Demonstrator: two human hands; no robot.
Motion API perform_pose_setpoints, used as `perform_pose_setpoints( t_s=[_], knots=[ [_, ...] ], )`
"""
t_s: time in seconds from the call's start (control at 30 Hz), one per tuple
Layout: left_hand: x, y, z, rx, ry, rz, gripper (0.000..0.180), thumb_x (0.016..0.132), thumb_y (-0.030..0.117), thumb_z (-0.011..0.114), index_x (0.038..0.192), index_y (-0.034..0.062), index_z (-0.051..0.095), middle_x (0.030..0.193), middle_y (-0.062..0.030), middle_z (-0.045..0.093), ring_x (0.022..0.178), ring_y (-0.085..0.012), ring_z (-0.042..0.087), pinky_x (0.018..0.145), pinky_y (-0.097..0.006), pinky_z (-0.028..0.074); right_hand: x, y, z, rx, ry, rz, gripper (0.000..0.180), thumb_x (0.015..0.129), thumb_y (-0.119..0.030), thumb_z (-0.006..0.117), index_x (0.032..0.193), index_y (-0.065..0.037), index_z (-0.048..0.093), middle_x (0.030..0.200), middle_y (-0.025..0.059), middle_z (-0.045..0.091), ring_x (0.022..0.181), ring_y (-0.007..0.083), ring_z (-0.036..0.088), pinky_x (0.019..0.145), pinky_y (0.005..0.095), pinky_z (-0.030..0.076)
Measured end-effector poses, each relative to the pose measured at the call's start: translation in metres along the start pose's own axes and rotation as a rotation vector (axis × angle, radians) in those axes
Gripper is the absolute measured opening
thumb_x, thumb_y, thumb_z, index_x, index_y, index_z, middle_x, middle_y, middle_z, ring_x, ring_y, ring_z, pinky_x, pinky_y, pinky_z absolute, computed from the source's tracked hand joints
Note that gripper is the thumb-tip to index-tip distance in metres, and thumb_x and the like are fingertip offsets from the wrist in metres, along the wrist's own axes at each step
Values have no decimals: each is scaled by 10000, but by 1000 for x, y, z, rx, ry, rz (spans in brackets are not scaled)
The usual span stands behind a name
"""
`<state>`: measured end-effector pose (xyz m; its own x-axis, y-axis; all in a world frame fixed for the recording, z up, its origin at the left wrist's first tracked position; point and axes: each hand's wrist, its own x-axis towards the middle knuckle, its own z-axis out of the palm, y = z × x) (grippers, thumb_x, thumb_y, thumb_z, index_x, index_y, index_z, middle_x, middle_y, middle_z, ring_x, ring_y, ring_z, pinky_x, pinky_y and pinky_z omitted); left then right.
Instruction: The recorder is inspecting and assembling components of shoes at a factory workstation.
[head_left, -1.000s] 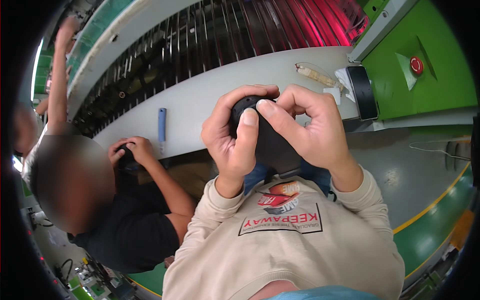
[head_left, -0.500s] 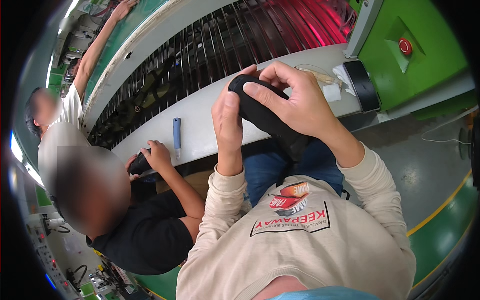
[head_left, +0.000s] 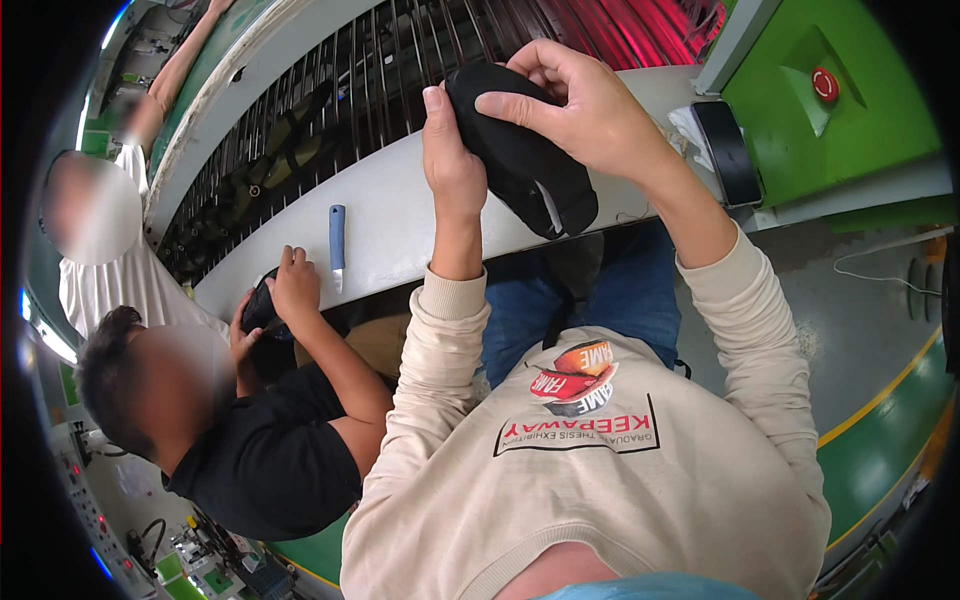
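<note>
Above the white ledge, both of my hands hold a black shoe upper (head_left: 515, 160), tilted with its far end toward the rods. A pale strip shows in the slit at its near end. My left hand (head_left: 455, 165) is closed along its left side, thumb pointing up. My right hand (head_left: 590, 115) grips it from the right, with the thumb pressed across its top and the other fingers bent at the far edge. Part of those fingers is hidden behind the upper.
A blue-handled knife (head_left: 338, 240) lies on the white ledge (head_left: 390, 215), left of my hands. A co-worker (head_left: 290, 430) beside me handles a similar black piece (head_left: 260, 305). Behind the ledge run metal rods (head_left: 370, 90). At right are a black phone-like slab (head_left: 728, 150) and a red button (head_left: 825, 85).
My hands have raised the upper farther from my body and turned it, so the slit at its near end now shows. The co-worker's head has shifted and tilted.
</note>
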<state>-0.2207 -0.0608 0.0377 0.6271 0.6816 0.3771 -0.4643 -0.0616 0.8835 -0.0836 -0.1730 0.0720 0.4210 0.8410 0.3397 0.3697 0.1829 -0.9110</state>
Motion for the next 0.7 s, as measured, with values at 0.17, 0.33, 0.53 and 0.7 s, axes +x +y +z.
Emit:
perform_pose_setpoints(
  t_s=[0.17, 0.33, 0.53, 0.7],
  knots=[
    [1, -1, -1, 44, -13, 32, 604, 1220, 458, 340, 1275, -19, 707, 1193, -94, 742, 1079, -151, 699, 956, -290, 565, 0, 0, 2, -31, 24, -10, 395, 969, -293, 884, 1159, -3, 695, 970, 27, 741, 871, 73, 682, 773, 243, 565],
    [-3, 4, 8, 152, 32, 58, 628, 1222, 462, 294, 1242, -20, 696, 1137, -92, 734, 1027, -157, 694, 912, -290, 567, -3, -2, 1, -51, 12, -18, 393, 974, -293, 878, 1157, -1, 689, 970, 29, 738, 875, 77, 680, 772, 250, 565],
    [-6, 6, 13, 161, -54, 76, 603, 1222, 436, 278, 1234, -24, 668, 1090, -94, 720, 995, -167, 683, 874, -293, 561, -12, 4, -4, -50, 70, -57, 514, 923, -427, 884, 1139, 4, 703, 904, 119, 767, 804, 206, 742, 751, 339, 578],
    [-12, 4, 9, 317, -79, 207, 526, 1199, 391, 372, 1287, -51, 643, 1136, -139, 715, 1064, -211, 678, 916, -321, 538, -22, -2, -1, -52, 75, -90, 455, 942, -372, 876, 1145, -7, 695, 903, 115, 765, 806, 216, 745, 755, 341, 580]
  ],
)
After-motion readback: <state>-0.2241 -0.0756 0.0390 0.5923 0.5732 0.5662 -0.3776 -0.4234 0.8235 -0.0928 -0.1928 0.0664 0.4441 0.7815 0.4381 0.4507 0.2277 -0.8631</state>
